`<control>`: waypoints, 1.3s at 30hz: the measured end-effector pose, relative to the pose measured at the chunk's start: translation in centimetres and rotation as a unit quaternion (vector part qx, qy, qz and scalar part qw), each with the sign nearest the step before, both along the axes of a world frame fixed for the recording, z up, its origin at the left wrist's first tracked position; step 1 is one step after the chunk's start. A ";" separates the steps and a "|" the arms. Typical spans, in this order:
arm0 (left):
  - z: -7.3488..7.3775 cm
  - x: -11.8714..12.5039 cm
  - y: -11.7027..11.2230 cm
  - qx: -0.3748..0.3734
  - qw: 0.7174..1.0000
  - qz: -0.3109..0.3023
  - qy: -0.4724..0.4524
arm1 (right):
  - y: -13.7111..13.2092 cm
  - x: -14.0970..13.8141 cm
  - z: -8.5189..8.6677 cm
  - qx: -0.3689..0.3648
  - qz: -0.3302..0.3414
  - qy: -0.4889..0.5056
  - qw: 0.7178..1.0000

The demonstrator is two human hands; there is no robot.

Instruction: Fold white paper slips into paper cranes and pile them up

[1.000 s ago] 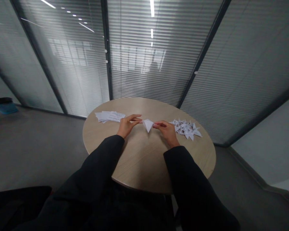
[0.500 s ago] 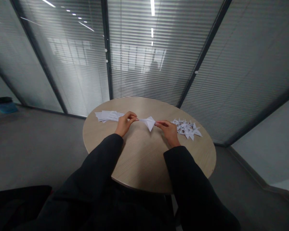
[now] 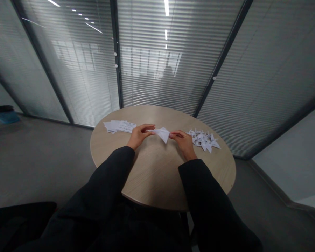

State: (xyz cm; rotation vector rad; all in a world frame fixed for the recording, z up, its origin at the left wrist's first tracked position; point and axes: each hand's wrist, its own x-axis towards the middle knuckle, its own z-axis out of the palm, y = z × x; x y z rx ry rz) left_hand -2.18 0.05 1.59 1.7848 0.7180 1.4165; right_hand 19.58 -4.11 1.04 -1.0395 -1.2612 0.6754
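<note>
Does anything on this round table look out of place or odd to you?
Nothing looks damaged. The paper sheets lie fanned, not squared, and the folded paper pieces sit in a loose heap, though neither seems wrong.

Round wood table (image 3: 157,175) w/ paper sheets (image 3: 118,126), origami pile (image 3: 203,140).

Black-sleeved left arm (image 3: 105,175) and right arm (image 3: 199,185) reaching out forward, left hand (image 3: 139,136) and right hand (image 3: 183,141) facing each other, just apart, fingertips (image 3: 152,127) seemingly pinched, hard to tell from up here.
</note>
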 end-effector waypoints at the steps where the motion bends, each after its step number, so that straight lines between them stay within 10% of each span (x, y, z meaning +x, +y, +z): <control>1: 0.0 0.1 -0.1 -0.001 1.000 0.005 0.000 | -0.1 -0.1 0.0 0.001 -0.001 -0.005 1.000; 14: -0.6 0.5 0.5 -0.053 0.999 -0.013 -0.006 | 0.2 -0.6 -0.6 -0.019 0.025 -0.043 0.999; 23: -1.3 2.4 -0.9 -0.256 0.956 -0.104 -0.100 | 0.2 -1.0 -1.0 0.072 -0.091 -0.109 0.987; 39: -2.5 1.9 1.0 -0.197 0.971 -0.122 -0.062 | 0.0 -1.3 -1.2 0.015 0.026 -0.136 0.990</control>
